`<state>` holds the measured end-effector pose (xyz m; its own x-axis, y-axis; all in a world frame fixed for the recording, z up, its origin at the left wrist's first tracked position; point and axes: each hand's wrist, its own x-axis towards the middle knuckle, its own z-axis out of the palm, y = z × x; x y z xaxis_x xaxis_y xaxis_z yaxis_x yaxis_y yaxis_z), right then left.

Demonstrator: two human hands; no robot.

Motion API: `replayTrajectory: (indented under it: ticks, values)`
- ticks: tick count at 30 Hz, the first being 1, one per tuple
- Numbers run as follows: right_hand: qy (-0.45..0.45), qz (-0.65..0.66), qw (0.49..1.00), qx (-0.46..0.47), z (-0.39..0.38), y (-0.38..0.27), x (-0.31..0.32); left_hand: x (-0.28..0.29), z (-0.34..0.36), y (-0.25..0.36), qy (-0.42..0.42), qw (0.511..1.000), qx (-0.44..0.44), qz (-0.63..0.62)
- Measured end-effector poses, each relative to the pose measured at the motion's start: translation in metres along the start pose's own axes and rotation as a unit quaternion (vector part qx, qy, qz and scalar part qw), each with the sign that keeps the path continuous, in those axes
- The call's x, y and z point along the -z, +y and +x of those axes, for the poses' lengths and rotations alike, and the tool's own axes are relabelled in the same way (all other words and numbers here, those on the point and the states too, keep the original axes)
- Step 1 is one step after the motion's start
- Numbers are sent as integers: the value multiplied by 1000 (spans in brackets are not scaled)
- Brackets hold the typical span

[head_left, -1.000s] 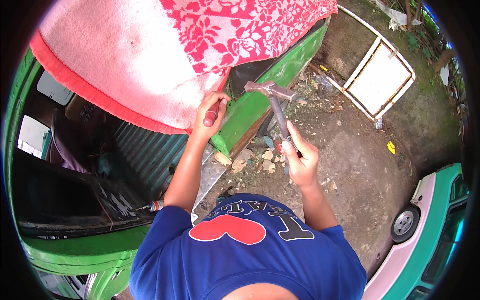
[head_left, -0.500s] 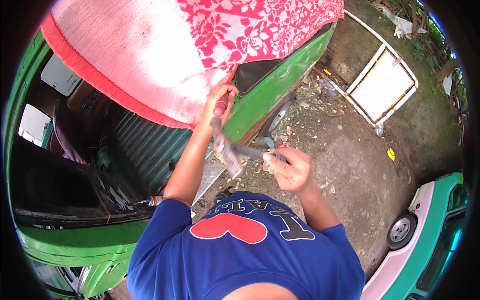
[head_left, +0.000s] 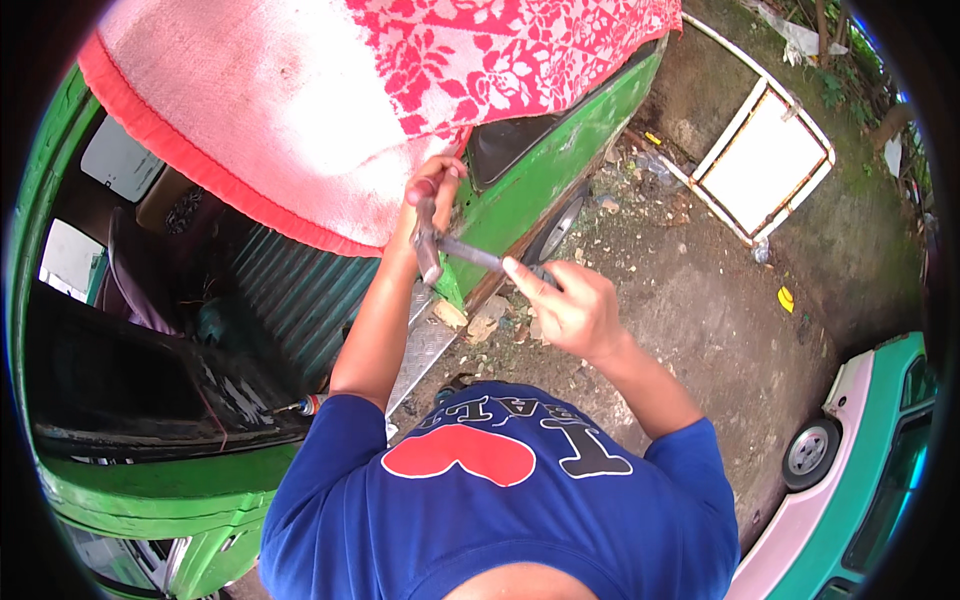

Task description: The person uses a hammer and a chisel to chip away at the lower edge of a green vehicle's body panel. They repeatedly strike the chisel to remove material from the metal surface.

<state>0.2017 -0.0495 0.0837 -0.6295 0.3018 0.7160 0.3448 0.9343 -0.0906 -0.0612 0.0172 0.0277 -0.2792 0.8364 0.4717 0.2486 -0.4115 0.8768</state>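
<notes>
My left hand [head_left: 432, 190] is closed round a red-handled tool [head_left: 425, 188], held at the end of the green vehicle panel [head_left: 540, 150], beside the pink-and-red patterned cloth [head_left: 260, 110]. The tool's far end is hidden. My right hand [head_left: 575, 305] grips the dark handle of a metal hammer [head_left: 428, 240]. The hammer head is at the butt of the red handle, overlapping it in view; whether they touch I cannot tell.
An open cabin with a ribbed floor [head_left: 290, 280] lies at left, with a metal step [head_left: 410, 370] below the panel. At right are a rusty white frame [head_left: 750, 165] against a mossy wall [head_left: 840, 260] and a teal-and-pink vehicle [head_left: 880, 440]. Debris litters the ground [head_left: 690, 340].
The hammer has swung from raised on the right, down and left, then up onto the red handle's end. My left hand has risen slightly with its tool.
</notes>
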Motion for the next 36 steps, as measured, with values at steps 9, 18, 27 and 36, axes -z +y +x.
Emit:
replayTrajectory:
  ticks: [9,18,27,36]
  values:
    - [-25,-22,998,-48,15,-2,-2,4,25,16,-8,998,-25,53]
    - [19,50,991,-121,11,2,0,7,15,18,-49,993,-51,90]
    - [142,264,946,-127,33,-3,32,2,28,28,-72,987,-40,140]
    - [79,188,967,-154,44,14,26,2,35,22,-74,989,-17,124]
